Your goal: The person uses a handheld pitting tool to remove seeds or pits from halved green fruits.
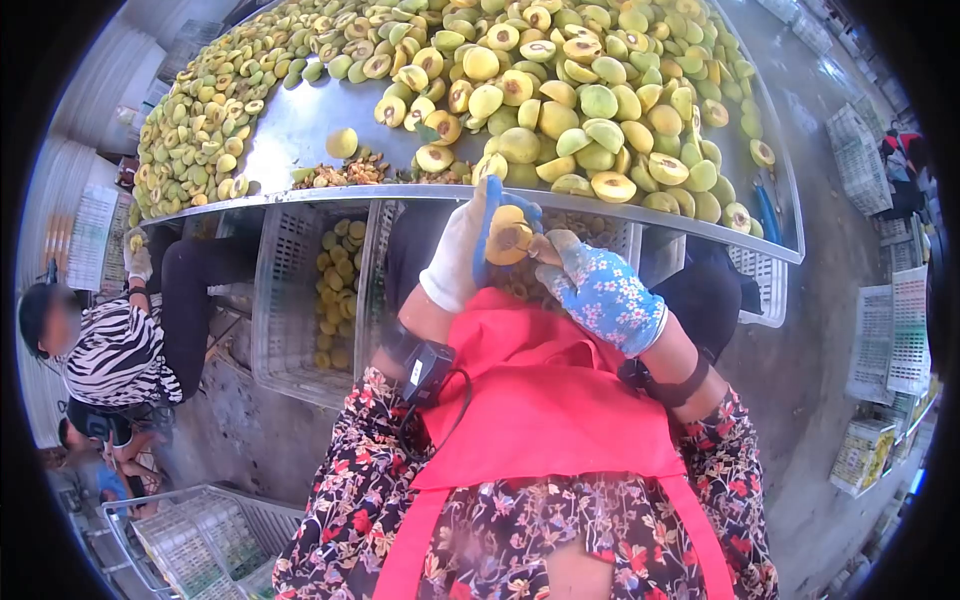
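My left hand (468, 245), in a white glove with a blue palm, grips a yellow stone fruit half (509, 240), its brown centre facing up. Close against the fruit's right side is my right hand (590, 285), in a blue flowered glove. Its fingers are pinched together at the brown centre; whatever they hold is too small or hidden to name. Both hands are just below the near rim of a metal table (310, 125), over my lap. Many halved yellow-green fruits (600, 100) lie heaped on that table, several showing brown pit hollows.
Brown pit scraps (345, 172) lie near the table's edge. A blue-handled tool (768, 213) rests at its right corner. Below stands a crate (300, 300) with fruit halves (338, 290). A co-worker (110, 340) sits at left. Stacked crates (890, 335) line the right side.
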The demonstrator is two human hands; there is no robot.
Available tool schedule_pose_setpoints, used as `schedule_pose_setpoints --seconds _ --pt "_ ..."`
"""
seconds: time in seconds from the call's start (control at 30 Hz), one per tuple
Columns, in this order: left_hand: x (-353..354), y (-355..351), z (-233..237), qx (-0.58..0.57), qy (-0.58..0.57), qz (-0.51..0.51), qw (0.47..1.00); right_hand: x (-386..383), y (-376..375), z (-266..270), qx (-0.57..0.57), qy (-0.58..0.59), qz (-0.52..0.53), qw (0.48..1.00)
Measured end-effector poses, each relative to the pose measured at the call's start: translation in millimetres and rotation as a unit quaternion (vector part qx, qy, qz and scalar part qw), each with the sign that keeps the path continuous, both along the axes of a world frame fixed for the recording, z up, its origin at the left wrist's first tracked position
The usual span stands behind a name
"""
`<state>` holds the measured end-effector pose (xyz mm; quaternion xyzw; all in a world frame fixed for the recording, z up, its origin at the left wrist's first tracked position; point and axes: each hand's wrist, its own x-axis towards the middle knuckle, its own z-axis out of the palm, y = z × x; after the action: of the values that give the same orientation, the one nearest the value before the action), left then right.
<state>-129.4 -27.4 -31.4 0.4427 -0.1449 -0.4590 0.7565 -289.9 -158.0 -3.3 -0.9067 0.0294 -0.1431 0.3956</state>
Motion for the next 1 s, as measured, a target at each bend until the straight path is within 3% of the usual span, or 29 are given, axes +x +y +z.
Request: schedule_pose_setpoints --seconds 0.17,0.27,0.4,0.5,0.67,0.77,0.9,1.0 --pt "-8.8 4.7 8.7 0.063 -0.016 0.018 0.998 -2.4 16.6 -11.1 -0.055 0.002 -0.028 0.998" --pt "-9.8 4.4 2.0 0.097 -0.1 0.03 0.99 -4.6 30.0 -14.9 -0.029 0.065 -0.037 0.997" --pt "-9.7 0.9 7.7 0.17 -0.114 0.008 0.979 -2.2 31.0 -44.6 0.047 0.002 -0.046 0.998" --pt "-22.1 6.8 9.2 -0.016 0.03 0.01 0.999 -0.7 27.6 -38.8 0.035 -0.004 -0.054 0.998" --pt "-43.7 14.4 -18.6 0.012 -0.048 0.105 0.993 -5.3 34.7 -55.2 0.0 0.026 -0.04 0.999" --pt "-40.8 14.7 -22.5 0.082 -0.09 0.117 0.986 -6.6 39.3 -50.9 0.056 0.067 -0.026 0.996" --pt "-39.0 15.2 -12.8 0.174 -0.25 0.116 0.945 -5.7 41.9 -26.3 0.154 0.137 -0.037 0.978" --pt "-34.2 12.4 -22.7 0.196 -0.288 0.124 0.929 -4.2 42.6 -34.4 0.087 0.082 -0.014 0.993"
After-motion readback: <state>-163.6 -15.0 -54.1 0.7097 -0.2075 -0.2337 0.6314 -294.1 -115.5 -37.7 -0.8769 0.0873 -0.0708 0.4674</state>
